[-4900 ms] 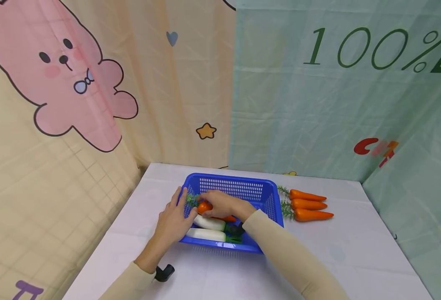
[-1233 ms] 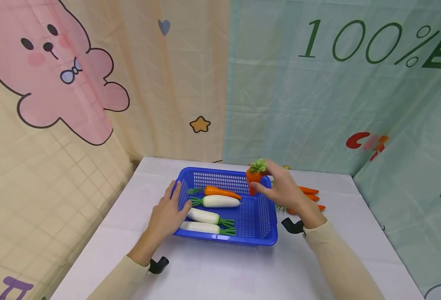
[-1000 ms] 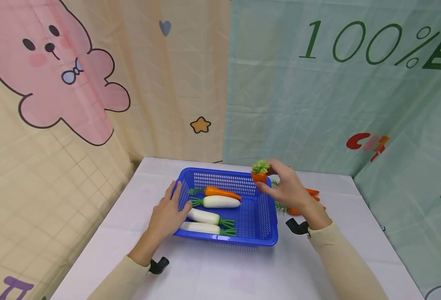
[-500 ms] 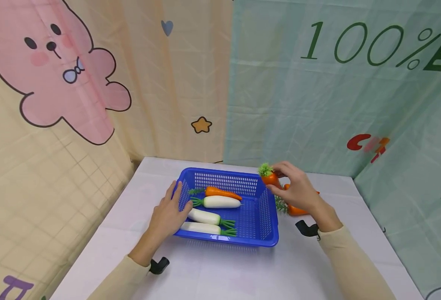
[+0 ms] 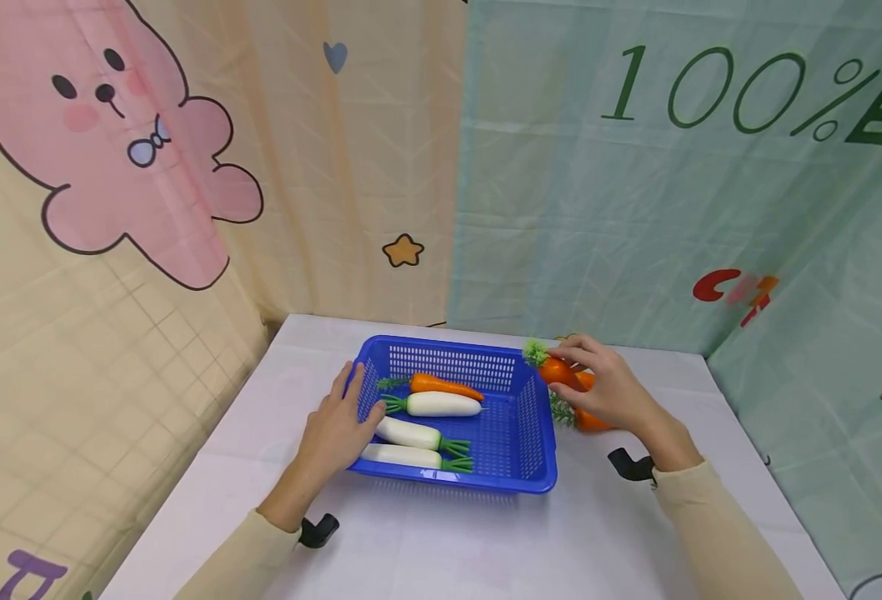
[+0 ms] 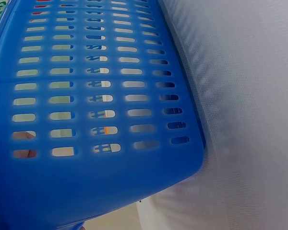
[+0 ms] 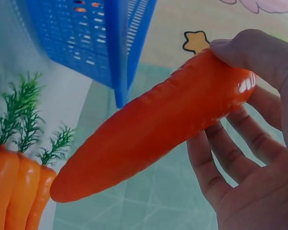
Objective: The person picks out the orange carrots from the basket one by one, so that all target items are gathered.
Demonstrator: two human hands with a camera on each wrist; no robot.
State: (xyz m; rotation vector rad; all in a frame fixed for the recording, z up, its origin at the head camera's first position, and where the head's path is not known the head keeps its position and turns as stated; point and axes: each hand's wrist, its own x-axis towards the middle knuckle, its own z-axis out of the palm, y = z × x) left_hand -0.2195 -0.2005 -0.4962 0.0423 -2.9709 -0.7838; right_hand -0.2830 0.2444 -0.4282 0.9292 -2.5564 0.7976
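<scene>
My right hand (image 5: 617, 389) pinches a plump orange-red carrot (image 7: 149, 132) near its leafy end, above the basket's right rim and the carrots beyond it. Its tip points down toward three orange carrots (image 7: 24, 187) on the table, partly hidden by the hand in the head view. My left hand (image 5: 339, 425) rests on the left rim of the blue plastic basket (image 5: 538, 482), fingers fairly straight. Inside the basket lie one slim orange carrot (image 5: 441, 385) and three white radishes (image 5: 441, 404) with green tops. The left wrist view shows mostly the basket's slotted wall (image 6: 96, 177).
The basket stands on a white-covered table (image 5: 441, 550). Printed curtains (image 5: 366, 167) hang behind the table and at both sides. Each wrist wears a black camera mount (image 5: 319, 531).
Over the last second my right hand has carried the carrot rightward and lower, from above the basket's back right corner to beyond its right rim. The left hand has stayed put.
</scene>
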